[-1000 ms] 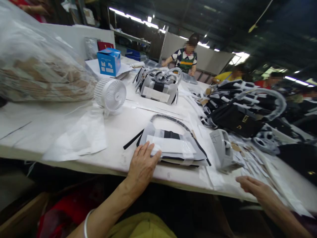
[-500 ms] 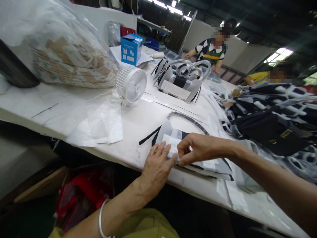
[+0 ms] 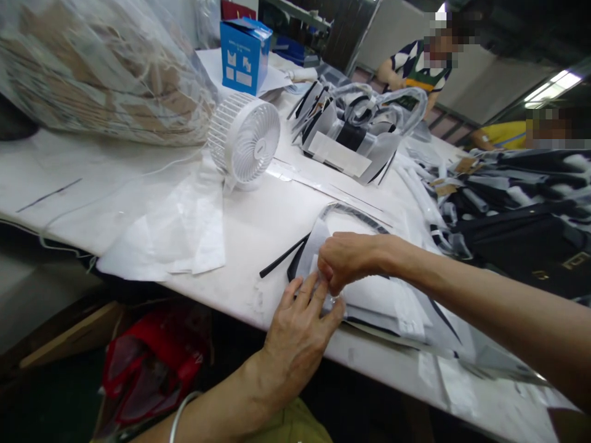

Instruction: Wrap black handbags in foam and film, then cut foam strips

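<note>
A dark handbag point(image 3: 392, 311) covered with white paper and clear wrapping lies flat at the table's front edge. Its wrapped, curved handle point(image 3: 355, 215) points away from me. My left hand point(image 3: 298, 329) rests on the near left part of the bag, fingers stretched out. Just above those fingertips, my right hand point(image 3: 344, 261) is closed in a pinch against the wrapping. What its fingers hold is hidden. A thin black strip point(image 3: 284, 255) juts out to the left of the bag.
A white fan point(image 3: 252, 144) stands beside white sheets point(image 3: 170, 231). Behind are a blue box point(image 3: 244, 58), wrapped bags point(image 3: 348, 138) and a large plastic sack point(image 3: 115, 74). More black bags point(image 3: 521, 240) pile up on the right. Two people are across the table.
My right hand has shifted left and farther over the bag, close to my left fingertips, and now covers the white paper there. My left hand stays on the bag. The camera view has tilted down.
</note>
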Demonstrator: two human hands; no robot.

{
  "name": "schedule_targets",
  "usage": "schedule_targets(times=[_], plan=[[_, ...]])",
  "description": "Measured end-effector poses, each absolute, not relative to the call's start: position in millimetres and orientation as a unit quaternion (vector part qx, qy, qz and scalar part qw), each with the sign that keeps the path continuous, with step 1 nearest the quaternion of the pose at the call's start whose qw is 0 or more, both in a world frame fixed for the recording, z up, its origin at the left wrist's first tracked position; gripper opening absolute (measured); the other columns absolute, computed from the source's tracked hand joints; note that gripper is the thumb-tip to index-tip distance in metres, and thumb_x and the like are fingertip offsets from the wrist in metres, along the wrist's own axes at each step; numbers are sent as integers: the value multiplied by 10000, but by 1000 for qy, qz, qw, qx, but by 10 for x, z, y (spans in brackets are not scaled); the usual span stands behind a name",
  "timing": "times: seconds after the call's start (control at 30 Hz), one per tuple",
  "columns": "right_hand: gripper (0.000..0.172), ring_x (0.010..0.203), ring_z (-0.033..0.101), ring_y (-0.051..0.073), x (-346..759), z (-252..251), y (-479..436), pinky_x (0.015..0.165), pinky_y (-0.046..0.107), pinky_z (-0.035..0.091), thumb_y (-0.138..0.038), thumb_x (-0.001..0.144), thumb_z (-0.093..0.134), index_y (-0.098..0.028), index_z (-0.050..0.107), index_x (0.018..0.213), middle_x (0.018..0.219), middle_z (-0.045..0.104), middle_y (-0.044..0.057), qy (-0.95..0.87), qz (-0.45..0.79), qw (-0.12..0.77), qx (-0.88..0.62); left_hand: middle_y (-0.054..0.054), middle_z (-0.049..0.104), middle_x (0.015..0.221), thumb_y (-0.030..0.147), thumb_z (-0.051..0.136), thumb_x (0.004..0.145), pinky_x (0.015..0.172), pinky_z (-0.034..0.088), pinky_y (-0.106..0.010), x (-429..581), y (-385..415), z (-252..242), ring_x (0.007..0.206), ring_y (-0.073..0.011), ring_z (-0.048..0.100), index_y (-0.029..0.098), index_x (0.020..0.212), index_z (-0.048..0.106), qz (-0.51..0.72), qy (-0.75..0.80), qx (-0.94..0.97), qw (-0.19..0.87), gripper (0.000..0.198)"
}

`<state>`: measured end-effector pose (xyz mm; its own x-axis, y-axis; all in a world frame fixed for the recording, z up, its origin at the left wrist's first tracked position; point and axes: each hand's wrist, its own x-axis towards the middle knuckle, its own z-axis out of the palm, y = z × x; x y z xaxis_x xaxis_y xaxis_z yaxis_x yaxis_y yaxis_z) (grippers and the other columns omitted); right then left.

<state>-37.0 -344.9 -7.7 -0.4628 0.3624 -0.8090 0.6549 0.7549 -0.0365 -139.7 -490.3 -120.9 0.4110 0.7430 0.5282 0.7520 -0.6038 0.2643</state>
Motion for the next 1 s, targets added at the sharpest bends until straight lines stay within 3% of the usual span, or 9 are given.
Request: schedule_targets(times=[0.17, 0.3, 0.4, 0.5, 0.6, 0.73, 0.9, 1.0], plan=[[232, 575, 539, 137, -390, -139, -3452, 735, 337, 341, -431, 715, 765, -199, 753, 709, 604, 663, 2, 872, -104, 408, 251, -111, 620, 1317, 240, 430, 971, 1044, 419, -461, -1398, -4899, -1232, 1300, -288, 507, 267, 1240, 610, -306, -446, -841, 3, 324], [348, 677, 570, 174, -248, -189, -3461, 766, 360, 306, -518, 801, 703, -194, 720, 676, 680, 681, 35, 908, -59, 361, 204, -103, 619, 1322, 236, 441, 966, 1039, 418, -464, -1405, -4899, -1223, 1282, -293, 520, 272, 1252, 600, -298, -447, -843, 8, 330], [485, 820, 572, 234, -88, -253, -3423, 735, 348, 301, -644, 765, 687, -160, 690, 792, 835, 682, 94, 939, -1, 273, 211, -93, 612, 1337, 222, 442, 963, 1046, 409, -464, -1410, -4899, -1219, 1286, -295, 516, 279, 1255, 598, -286, -448, -847, 5, 336], [594, 842, 561, 246, 81, -347, -3333, 740, 342, 309, -719, 697, 696, -160, 655, 892, 877, 658, 90, 943, -6, 218, 251, -90, 609, 1341, 194, 452, 952, 1049, 401, -467, -1414, -4895, -1227, 1283, -299, 516, 281, 1255, 600, -285, -446, -848, 7, 348], [586, 919, 573, 268, 283, -411, -3236, 787, 351, 337, -673, 701, 730, -163, 646, 977, 982, 656, 99, 930, -6, 167, 327, -94, 615, 1324, 182, 476, 937, 1043, 400, -466, -1418, -4892, -1234, 1274, -303, 520, 284, 1256, 598, -285, -440, -851, 7, 356], [645, 1121, 548, 347, 664, -350, -3242, 907, 444, 385, -535, 749, 761, -155, 580, 1237, 1249, 604, 163, 869, 45, 66, 489, -101, 606, 1329, 185, 520, 918, 1035, 400, -463, -1432, -4895, -1218, 1276, -308, 514, 290, 1249, 595, -272, -438, -857, 4, 355], [541, 1198, 563, 304, 1167, -212, -3556, 1010, 444, 429, -514, 907, 543, -173, 550, 1327, 1335, 577, 155, 779, -77, -69, 618, -94, 580, 1359, 208, 604, 883, 1045, 387, -472, -1462, -4891, -1124, 1297, -309, 492, 292, 1301, 543, -230, -436, -870, -29, 431], [590, 1307, 494, 309, 1311, -230, -3813, 1096, 474, 377, -557, 959, 393, -174, 507, 1392, 1426, 527, 148, 749, -176, -73, 634, -117, 572, 1369, 350, 691, 843, 1051, 386, -483, -1492, -4874, -1006, 1302, -323, 484, 219, 1357, 485, -215, -431, -874, -64, 569]])
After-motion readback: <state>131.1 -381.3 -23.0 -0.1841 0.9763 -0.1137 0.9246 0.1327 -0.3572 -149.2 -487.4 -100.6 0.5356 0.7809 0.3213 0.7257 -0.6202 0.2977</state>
